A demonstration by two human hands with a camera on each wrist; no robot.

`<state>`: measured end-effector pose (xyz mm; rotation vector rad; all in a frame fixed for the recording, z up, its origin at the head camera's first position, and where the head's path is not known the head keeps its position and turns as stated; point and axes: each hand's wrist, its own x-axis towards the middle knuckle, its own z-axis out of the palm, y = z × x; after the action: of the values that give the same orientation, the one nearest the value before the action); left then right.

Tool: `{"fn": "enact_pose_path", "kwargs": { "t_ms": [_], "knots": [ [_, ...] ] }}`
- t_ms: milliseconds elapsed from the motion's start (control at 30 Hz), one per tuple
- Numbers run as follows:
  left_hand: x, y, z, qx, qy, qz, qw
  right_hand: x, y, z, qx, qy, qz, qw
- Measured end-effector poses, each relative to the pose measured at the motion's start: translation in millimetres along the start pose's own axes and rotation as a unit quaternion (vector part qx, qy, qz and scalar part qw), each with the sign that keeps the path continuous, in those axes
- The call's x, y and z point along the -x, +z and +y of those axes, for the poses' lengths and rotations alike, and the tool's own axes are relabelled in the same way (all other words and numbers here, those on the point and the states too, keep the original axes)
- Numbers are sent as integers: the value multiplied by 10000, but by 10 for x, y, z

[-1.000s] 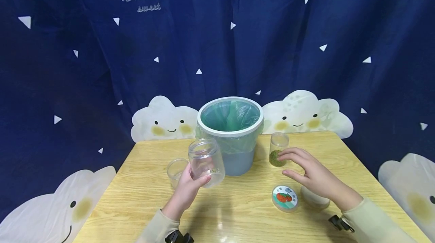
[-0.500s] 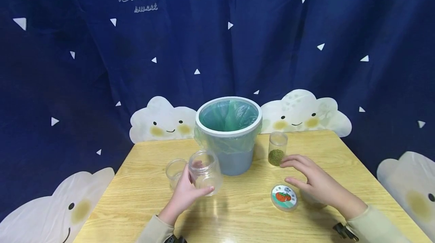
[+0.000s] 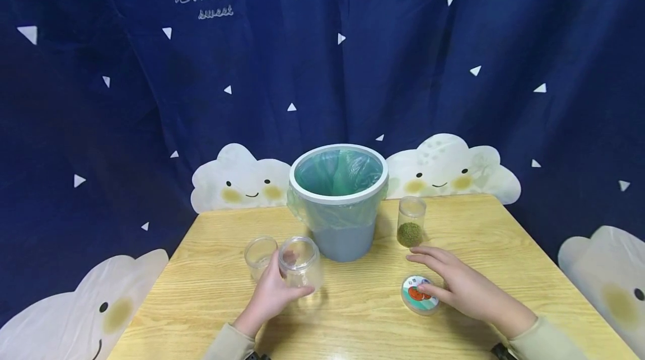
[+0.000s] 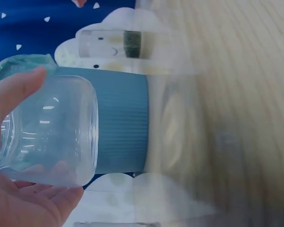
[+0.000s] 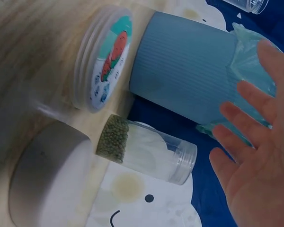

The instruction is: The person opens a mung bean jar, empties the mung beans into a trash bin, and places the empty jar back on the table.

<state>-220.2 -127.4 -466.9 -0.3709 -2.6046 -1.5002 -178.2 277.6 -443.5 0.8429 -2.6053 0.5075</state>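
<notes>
My left hand [image 3: 274, 293]: fingers clamped round wide clear jar [image 3: 304, 276], mouth up, nearer left edge than right edge of counter [image 3: 353, 329]. Beside it, further left, second clear container [image 3: 257, 262]. Behind, lined bin [image 3: 347, 239] near far edge. My right hand [image 3: 466, 290]: fingers apart, holding nothing, above counter's right half, near fruit-labelled round lid [image 3: 413, 299]. Toward far edge, right of bin, upright slim jar [image 3: 412, 217], green grains [image 3: 410, 234] at bottom. Pale round object [image 5: 49, 182] beside lid, too blurred to name.
</notes>
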Motion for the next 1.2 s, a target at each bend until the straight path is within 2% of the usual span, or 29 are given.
{"fn": "enact_pose_path", "kwargs": {
  "t_ms": [167,333,533,700,933,1200],
  "knots": [
    [-4,34,-91,126,25,-56,9999,23,61,-3,78,3,-10,10000],
    [-2,54,-141,79,-127,-28,9999,33,92,12,106,126,-266,9995],
    [-24,63,-215,31,-144,-59,9999,25,145,40,348,-76,-358,9987],
    [-32,75,-277,57,-137,-107,9998,29,171,47,320,-55,-468,9984],
    [-4,78,-312,252,-348,-256,9987,38,156,23,338,-43,-472,9983],
    [11,102,-364,215,-390,-300,9986,50,166,25,382,-71,-431,9983]
  ]
}}
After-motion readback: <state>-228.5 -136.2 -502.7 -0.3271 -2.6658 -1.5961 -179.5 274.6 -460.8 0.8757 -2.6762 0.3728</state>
